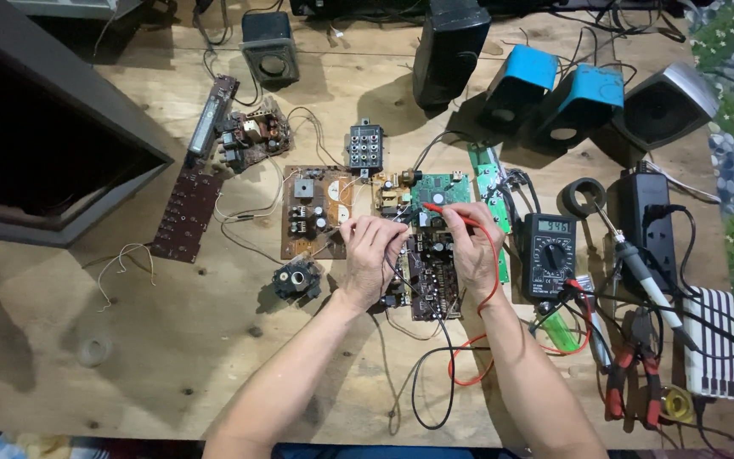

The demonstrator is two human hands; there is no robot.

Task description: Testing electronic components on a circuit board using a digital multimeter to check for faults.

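Plywood workbench [172,357], centre: dark circuit board [435,272] wired to a yellow multimeter [550,255] at its right; you are mid-probing, and the next touch calls for steady tips on small contacts. Right hand [469,246] pinches the red probe [452,215]; left hand [371,251] curls narrowly, its probe hidden, fingertips on the board.

Worn plywood workbench [172,340]; dark cabinet [36,127]

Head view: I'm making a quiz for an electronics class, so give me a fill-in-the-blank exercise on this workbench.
1. The right hand holds a ____ probe on the circuit boards.
2. The multimeter lies to the ____ of the right hand.
3. The two blue speakers lie at the ____ edge of the wooden table.
4. The left hand rests on the ____.

Missing: red; right; far; circuit boards
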